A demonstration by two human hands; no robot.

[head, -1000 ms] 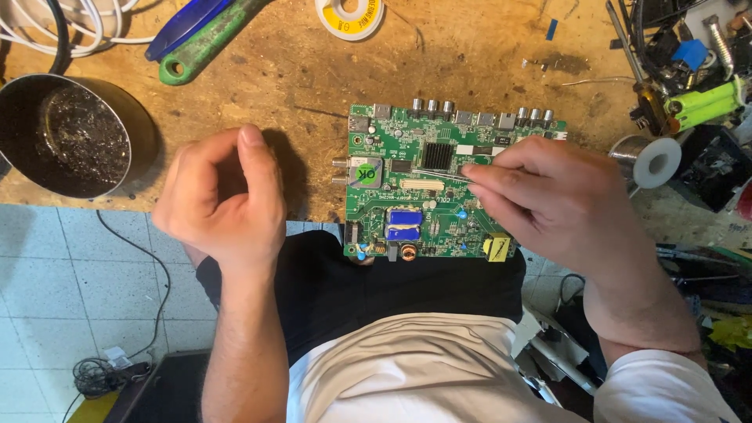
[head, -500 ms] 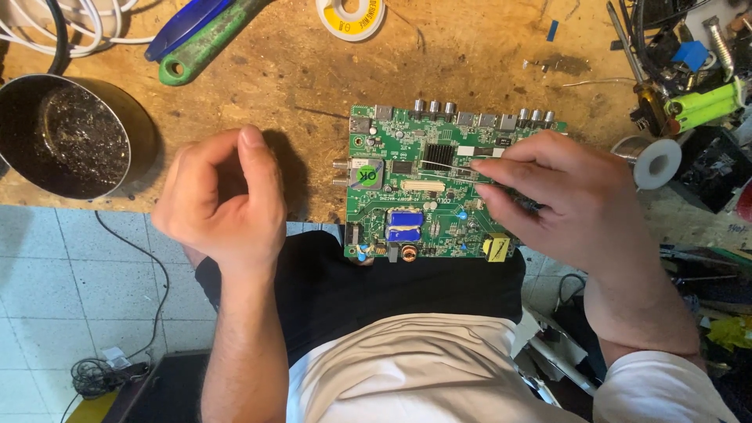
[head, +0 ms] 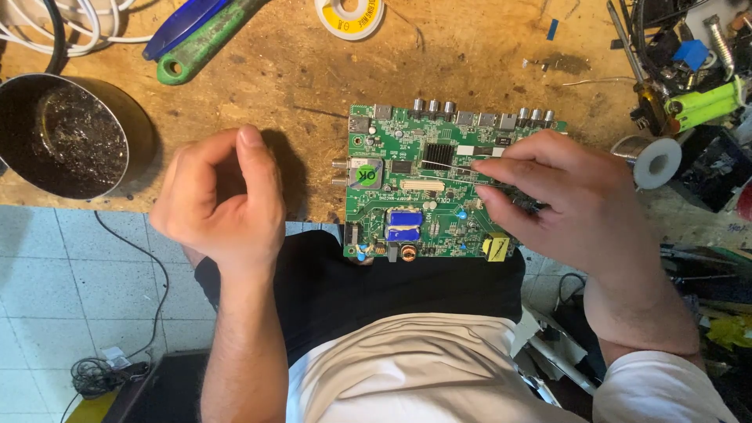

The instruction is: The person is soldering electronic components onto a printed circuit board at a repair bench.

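right hand (head: 580,207): grip pinched on a thin metal tool (head: 450,166), tip pointing left over the board's black heatsink (head: 439,153)
circuit board (head: 407,204): green, directly under the right grip, flat on the counter (head: 298,70), near edge overhanging toward the lap
left hand (head: 223,204): grip loosely curled, grasping nothing visible, just left of the board, apart from it
metal pot (head: 66,133): farther left of the left grip, dark contents, at counter edge
wire spool (head: 656,160): just right of the right grip, white
green cells (head: 705,102): beyond the spool, far right, among tool clutter
solder reel (head: 350,14): far edge, beyond the board, yellow-white
green-and-blue tool handles (head: 196,39): far left, beyond the left grip
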